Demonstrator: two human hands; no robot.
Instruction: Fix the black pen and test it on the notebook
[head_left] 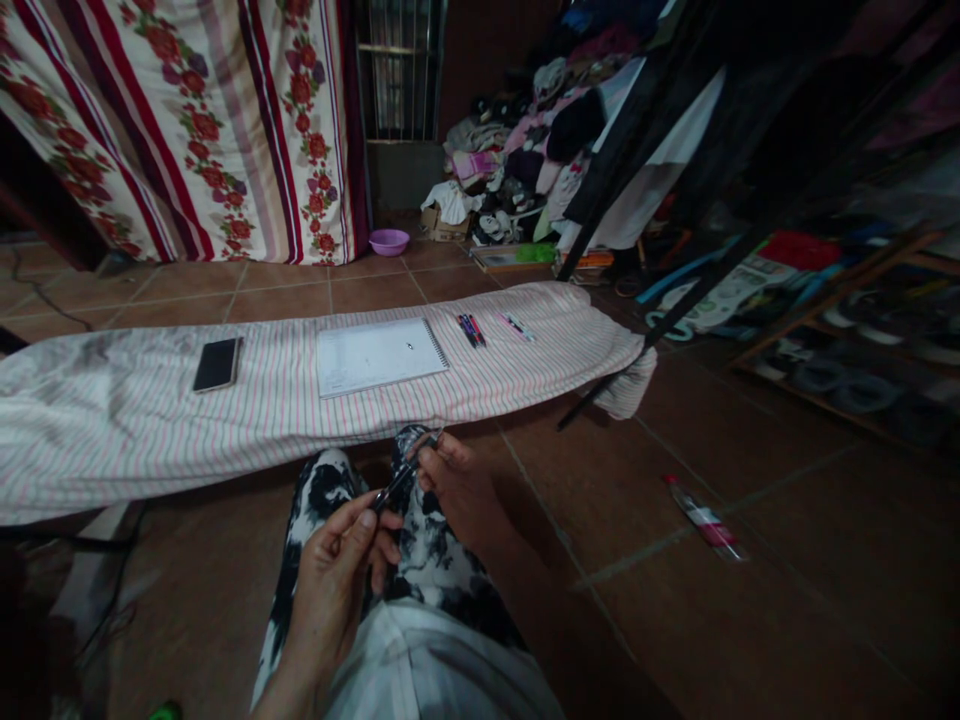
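Pen (398, 482) — notebook (367, 357), phone (217, 365) beyond

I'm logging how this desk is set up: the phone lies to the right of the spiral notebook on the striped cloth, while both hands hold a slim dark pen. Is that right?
Not quite: the head view shows the phone to the left of the spiral notebook on the striped cloth. The left hand and right hand do both hold the slim dark pen.

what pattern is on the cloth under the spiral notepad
The cloth is pale with thin stripes, some pink; head view.
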